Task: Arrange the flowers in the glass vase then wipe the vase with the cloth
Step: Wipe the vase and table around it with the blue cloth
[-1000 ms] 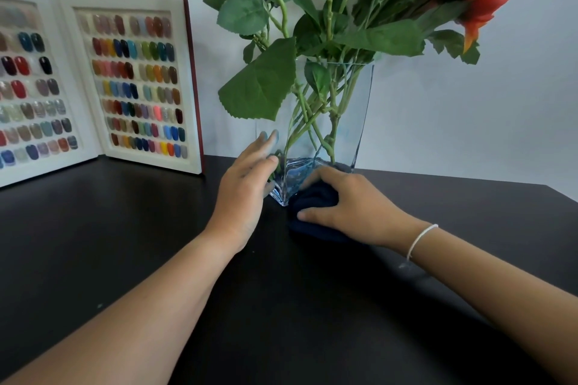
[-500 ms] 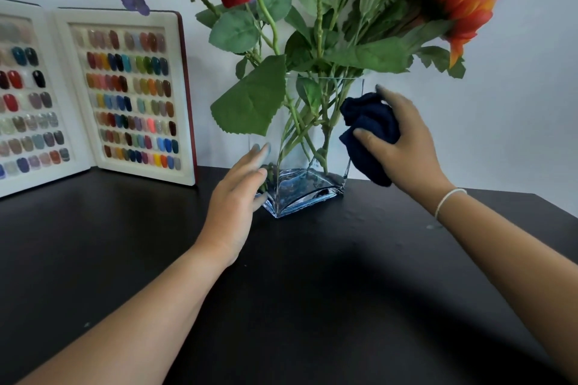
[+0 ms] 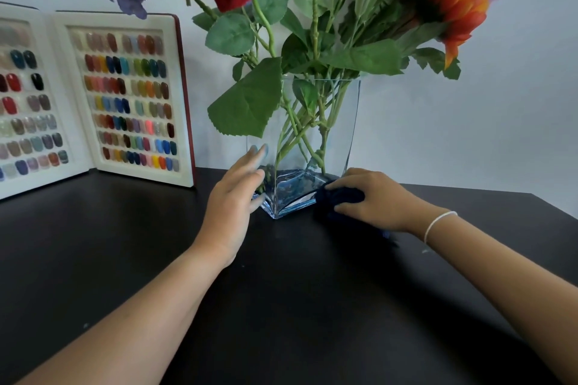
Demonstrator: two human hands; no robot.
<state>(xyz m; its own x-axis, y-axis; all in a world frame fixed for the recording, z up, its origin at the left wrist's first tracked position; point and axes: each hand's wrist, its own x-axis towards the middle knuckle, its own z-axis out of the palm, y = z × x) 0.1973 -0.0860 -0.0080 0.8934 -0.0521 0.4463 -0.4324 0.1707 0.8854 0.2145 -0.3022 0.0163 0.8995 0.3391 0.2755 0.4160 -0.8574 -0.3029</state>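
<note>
Surface (image 3: 297, 306): black, matte top; carries everything listed below; both forearms reach across it from the near edge.
Left hand (image 3: 233, 197): fingers straight and relaxed, holding nothing; flat against the lower left wall of the vase, fingertips pointing up.
Right hand (image 3: 372, 200): fingers curled over the cloth, gripping it low at the vase's right base corner, down on the surface; thin white band on the wrist.
Cloth (image 3: 339, 198): dark navy, bunched under the right hand; touches the vase's lower right corner and the surface.
Glass vase (image 3: 337, 122): clear, square-sided, blue-tinted thick base; stands upright on the surface between the two hands.
Flowers (image 3: 312, 9): stems stand inside the vase, crossing near its base; red, purple, pale pink and orange blooms with broad green leaves spread above the rim.
Nail colour chart (image 3: 125, 97): open white-framed book of coloured nail samples, standing to the left behind the vase, against the wall.
</note>
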